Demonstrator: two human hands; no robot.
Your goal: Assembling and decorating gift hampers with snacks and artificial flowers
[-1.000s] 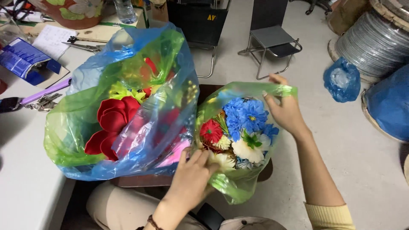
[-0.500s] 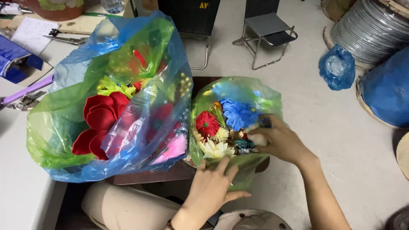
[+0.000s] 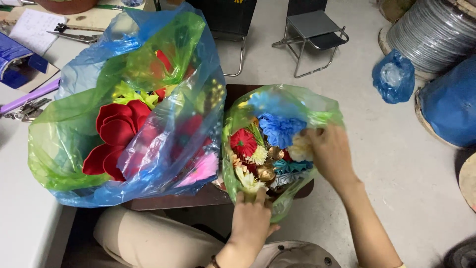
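Left grip (image 3: pixel 250 218) pinching green bag (image 3: pixel 282 198) bottom; right grip (image 3: pixel 329 151) grasping flowers (image 3: pixel 280 129) inside.

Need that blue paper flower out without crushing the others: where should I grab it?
Take the blue paper flower by its outer petals, coming from above through the open mouth of the small green bag. It lies uppermost; its base is hidden among the others.

A large blue-and-green plastic bag (image 3: pixel 124 114) of big red paper flowers (image 3: pixel 116 136) lies on the surface (image 3: pixel 20 218) at left. Behind it sit scissors (image 3: pixel 74 34), a sheet of paper (image 3: pixel 32 30), a blue booklet (image 3: pixel 12 59) and keys (image 3: pixel 25 109). On the floor stand a folding stool (image 3: pixel 315 34), a small blue bag (image 3: pixel 394 77), a wire coil (image 3: pixel 431 34) and a blue bundle (image 3: pixel 448 101).
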